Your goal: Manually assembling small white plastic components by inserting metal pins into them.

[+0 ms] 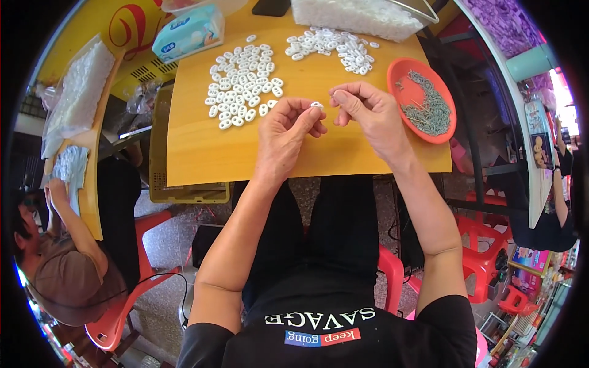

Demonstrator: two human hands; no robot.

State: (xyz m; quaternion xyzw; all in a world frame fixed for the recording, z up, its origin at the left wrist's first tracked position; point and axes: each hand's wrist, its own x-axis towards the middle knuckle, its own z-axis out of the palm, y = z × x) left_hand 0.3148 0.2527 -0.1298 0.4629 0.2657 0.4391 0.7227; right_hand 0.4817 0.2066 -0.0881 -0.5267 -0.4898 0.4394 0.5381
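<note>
Pinched between the thumb and fingers of my left hand (pixel 282 132) is a small white oval plastic piece (pixel 316 105), held just above the table. Close to its right, my right hand (pixel 371 113) has thumb and forefinger pressed together; whatever they grip is too small to make out. Beyond my left hand lies a spread of white oval pieces with holes (pixel 239 83). A second heap of similar white pieces (pixel 334 46) sits at the far middle. To the right, an orange-red oval dish (pixel 400 69) holds a mass of small grey screws (pixel 432 113).
Along the wooden table's (pixel 208 153) far side are a tissue pack (pixel 189 34), a dark flat object (pixel 270 7) and a bag of white pieces (pixel 362 17). A yellow crate (pixel 190 193) stands below the left edge. At left, a person (pixel 73 264) works at another table.
</note>
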